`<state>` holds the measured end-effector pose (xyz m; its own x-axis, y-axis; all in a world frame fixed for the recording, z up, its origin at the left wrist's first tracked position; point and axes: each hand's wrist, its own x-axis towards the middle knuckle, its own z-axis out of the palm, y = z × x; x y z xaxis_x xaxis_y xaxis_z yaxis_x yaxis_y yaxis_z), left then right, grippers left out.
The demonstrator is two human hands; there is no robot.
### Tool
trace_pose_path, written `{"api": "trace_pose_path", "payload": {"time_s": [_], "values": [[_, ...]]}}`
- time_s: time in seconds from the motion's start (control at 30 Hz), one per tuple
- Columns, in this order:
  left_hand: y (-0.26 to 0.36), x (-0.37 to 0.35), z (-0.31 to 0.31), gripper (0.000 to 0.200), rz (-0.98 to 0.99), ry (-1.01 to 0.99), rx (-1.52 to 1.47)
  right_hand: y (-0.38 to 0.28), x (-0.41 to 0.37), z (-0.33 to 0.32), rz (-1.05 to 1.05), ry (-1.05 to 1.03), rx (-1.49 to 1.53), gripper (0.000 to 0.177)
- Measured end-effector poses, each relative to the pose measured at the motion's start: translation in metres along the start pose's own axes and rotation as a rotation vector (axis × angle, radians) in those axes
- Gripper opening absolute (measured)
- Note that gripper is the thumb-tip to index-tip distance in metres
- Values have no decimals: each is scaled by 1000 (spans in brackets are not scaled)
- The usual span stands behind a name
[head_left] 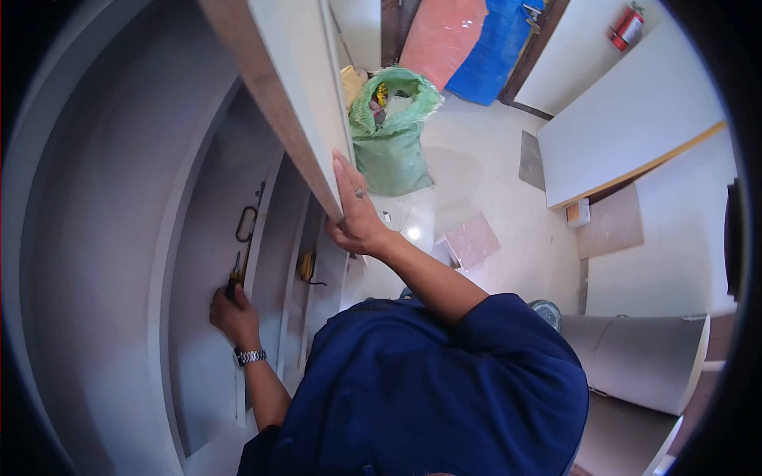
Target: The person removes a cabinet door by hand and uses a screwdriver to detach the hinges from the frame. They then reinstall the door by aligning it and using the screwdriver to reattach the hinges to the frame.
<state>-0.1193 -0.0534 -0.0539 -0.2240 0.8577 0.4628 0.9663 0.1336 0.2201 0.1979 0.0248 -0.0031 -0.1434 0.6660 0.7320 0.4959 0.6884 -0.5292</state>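
1. In the head view, the left hand (235, 321) had its fingers closed around the dark handle of a screwdriver-like tool (232, 287), whose thin end pointed ahead of them.
2. The right hand (357, 210) gripped a pale panel (302, 71) near its end, fingers along the face and thumb at the edge; the panel ran ahead and leftward from them.
3. Good handling seemed to call for a firm, even right grip so that the panel did not swing, with the left fingers well back from the tool's tip.
4. Just ahead of the left fingers lay a dark oval loop (246, 224); to their right, a yellow tape-measure-like item (306, 267). Whether those fingers touched the cabinet's grey inner surface (194, 349), I could not tell.
5. Beyond the right fingers, a green sack (389, 163) stood on the shiny floor (476, 182); right of them lay a pinkish square piece (474, 239).
6. Farther off, to their right, were a large white board (627, 135) and a red extinguisher (626, 30).
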Motion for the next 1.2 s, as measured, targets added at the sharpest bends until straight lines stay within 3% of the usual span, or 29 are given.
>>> {"api": "trace_pose_path", "payload": {"time_s": [0.47,0.6,0.7,0.77,0.87,1.0,1.13,1.2], "values": [[1,-3,-1,31,-74,64,-376,7,-7,-20,29,17,46,103],[7,-1,-8,33,-104,56,-377,36,-27,-39,160,-142,139,103],[-1,-5,-2,36,-135,26,-372,49,-40,-67,283,-176,56,74],[-5,-6,1,39,-129,27,-354,46,-41,-88,437,-162,55,42],[-9,-7,3,41,-87,57,-310,39,-36,-114,500,-85,-18,43],[-15,-8,9,40,-64,98,-308,42,-36,-130,513,196,-45,31],[-13,-8,7,38,-94,80,-278,70,-48,-155,514,173,-112,25],[-11,-8,5,36,-95,80,-294,82,-52,-160,546,265,-1,26]]}}
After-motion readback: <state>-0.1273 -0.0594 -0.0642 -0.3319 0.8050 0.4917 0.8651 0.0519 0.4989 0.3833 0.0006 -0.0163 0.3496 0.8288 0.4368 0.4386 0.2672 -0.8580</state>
